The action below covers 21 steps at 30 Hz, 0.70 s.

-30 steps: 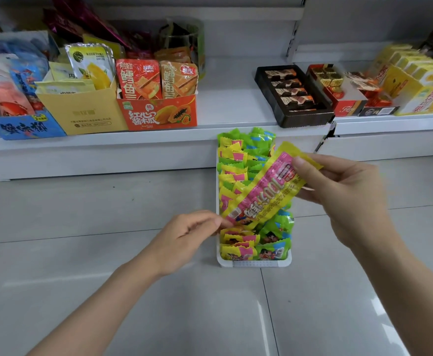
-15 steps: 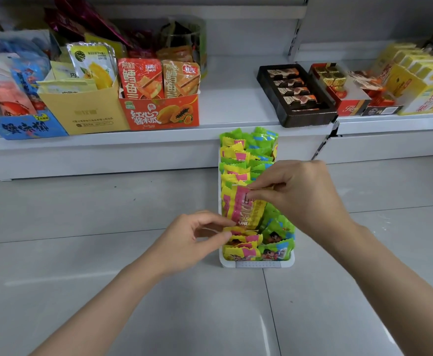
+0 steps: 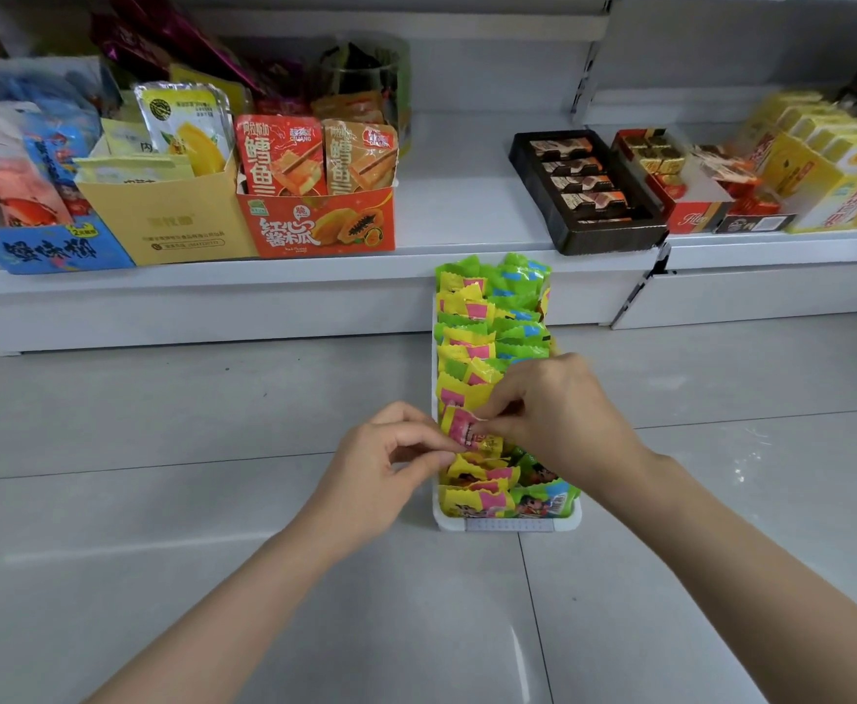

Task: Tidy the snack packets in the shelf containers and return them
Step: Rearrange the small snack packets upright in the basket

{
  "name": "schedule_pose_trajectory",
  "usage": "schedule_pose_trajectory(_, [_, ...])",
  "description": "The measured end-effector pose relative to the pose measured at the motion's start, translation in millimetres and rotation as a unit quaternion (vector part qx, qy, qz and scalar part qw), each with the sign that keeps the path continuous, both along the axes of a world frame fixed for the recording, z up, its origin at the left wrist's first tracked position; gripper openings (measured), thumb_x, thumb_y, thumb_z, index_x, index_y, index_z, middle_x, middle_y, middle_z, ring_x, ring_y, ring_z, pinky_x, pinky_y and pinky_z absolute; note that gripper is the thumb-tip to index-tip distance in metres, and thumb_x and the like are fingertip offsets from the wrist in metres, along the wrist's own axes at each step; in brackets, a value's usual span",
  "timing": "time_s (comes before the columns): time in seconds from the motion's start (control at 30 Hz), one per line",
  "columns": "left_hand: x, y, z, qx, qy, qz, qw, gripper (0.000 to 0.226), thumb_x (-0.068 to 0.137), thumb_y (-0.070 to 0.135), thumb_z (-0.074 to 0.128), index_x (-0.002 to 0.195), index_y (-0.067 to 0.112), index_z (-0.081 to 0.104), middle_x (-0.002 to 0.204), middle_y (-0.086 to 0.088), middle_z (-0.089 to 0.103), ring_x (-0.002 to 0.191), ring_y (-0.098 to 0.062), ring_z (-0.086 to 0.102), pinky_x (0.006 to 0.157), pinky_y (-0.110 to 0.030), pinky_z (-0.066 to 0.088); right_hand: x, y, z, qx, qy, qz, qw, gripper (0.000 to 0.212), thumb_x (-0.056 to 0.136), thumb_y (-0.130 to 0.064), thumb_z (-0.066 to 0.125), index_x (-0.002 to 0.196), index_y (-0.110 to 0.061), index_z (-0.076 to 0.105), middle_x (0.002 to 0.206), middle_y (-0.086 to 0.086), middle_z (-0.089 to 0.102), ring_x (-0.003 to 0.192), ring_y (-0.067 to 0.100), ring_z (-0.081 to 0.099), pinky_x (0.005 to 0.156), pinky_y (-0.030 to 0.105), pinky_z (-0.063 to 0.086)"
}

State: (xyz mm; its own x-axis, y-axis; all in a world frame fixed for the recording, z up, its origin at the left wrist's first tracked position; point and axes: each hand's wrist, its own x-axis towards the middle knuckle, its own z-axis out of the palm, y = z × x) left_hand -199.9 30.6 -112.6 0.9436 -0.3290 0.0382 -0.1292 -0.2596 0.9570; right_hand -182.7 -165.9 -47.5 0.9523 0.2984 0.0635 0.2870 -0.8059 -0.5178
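A narrow white container stands on the grey floor below the shelf, packed with a left row of yellow-and-pink snack packets and a right row of green-and-blue ones. My right hand pinches the top of a yellow-pink packet that stands in the left row, near the container's front. My left hand is at the container's left side, with thumb and fingertips pinching at the packets just in front of that one.
The white shelf behind the container has a gap above it. To the left stand an orange papaya box, a yellow box and a blue box. A black chocolate tray and yellow boxes are on the right.
My right hand brought the long yellow-pink packet down from above the container and pushed it into the left row. My left hand stayed by the container's left side.
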Motion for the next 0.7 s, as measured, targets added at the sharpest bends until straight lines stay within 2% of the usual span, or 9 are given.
schedule_pose_trajectory(0.07, [-1,-1,0,0.02,-0.012,0.011,1.0,0.029,0.084,0.007,0.074,0.085,0.036,0.077,0.099,0.015,0.055,0.1,-0.007,0.062,0.091,-0.015,0.047,3,2,1,-0.016,0.018,0.016,1.0,0.01,0.077,-0.024,0.085,0.084,-0.018,0.082,0.083,-0.002,0.077,0.077,0.015,0.068,0.077,0.032,0.051])
schedule_pose_trajectory(0.17, [0,-1,2,0.052,-0.045,0.023,0.997,0.027,0.083,0.009,0.076,0.083,0.036,0.076,0.109,0.01,0.052,0.107,-0.001,0.056,0.097,-0.01,0.04,1,-2,-1,-0.017,0.011,0.013,1.0,0.009,0.075,-0.022,0.086,0.082,-0.02,0.082,0.079,-0.004,0.077,0.072,0.009,0.066,0.075,0.028,0.051])
schedule_pose_trajectory(0.3, [-1,-1,2,0.039,-0.051,0.009,0.998,0.025,0.085,0.012,0.074,0.082,0.037,0.075,0.115,0.017,0.057,0.113,-0.001,0.058,0.1,-0.018,0.044,1,0,-7,-0.041,0.045,-0.005,0.998,0.01,0.08,-0.026,0.082,0.089,-0.021,0.082,0.087,-0.004,0.077,0.082,0.012,0.065,0.085,0.026,0.047])
schedule_pose_trajectory(0.4, [0,-1,1,0.018,-0.04,-0.005,0.999,0.028,0.087,0.011,0.072,0.084,0.038,0.075,0.115,0.025,0.059,0.115,-0.003,0.06,0.1,-0.022,0.047,6,-5,-2,-0.058,0.063,0.005,0.996,0.012,0.08,-0.026,0.082,0.09,-0.02,0.082,0.085,-0.004,0.077,0.078,0.011,0.066,0.079,0.025,0.052])
schedule_pose_trajectory(0.5, [3,-2,-1,0.016,-0.045,-0.008,0.999,0.029,0.088,0.01,0.071,0.085,0.038,0.075,0.115,0.025,0.06,0.116,-0.005,0.061,0.101,-0.025,0.048,3,-7,2,-0.057,0.047,0.006,0.997,0.01,0.079,-0.026,0.083,0.088,-0.022,0.082,0.081,-0.006,0.077,0.072,0.008,0.065,0.074,0.027,0.054])
schedule_pose_trajectory(0.63, [4,-4,-5,0.018,-0.051,-0.01,0.998,0.021,0.088,0.009,0.072,0.087,0.029,0.078,0.116,0.023,0.061,0.117,-0.006,0.061,0.102,-0.027,0.047,0,5,-3,-0.103,0.042,-0.004,0.994,0.012,0.085,-0.028,0.076,0.095,-0.028,0.08,0.09,-0.004,0.077,0.091,0.018,0.065,0.083,0.032,0.053])
schedule_pose_trajectory(0.7, [5,-4,-6,0.011,-0.042,-0.012,0.999,0.021,0.088,0.008,0.071,0.087,0.028,0.077,0.112,0.021,0.063,0.113,-0.008,0.062,0.101,-0.031,0.049,1,4,1,-0.117,0.058,0.003,0.991,0.011,0.085,-0.028,0.076,0.095,-0.028,0.08,0.09,-0.005,0.076,0.092,0.017,0.065,0.081,0.032,0.054])
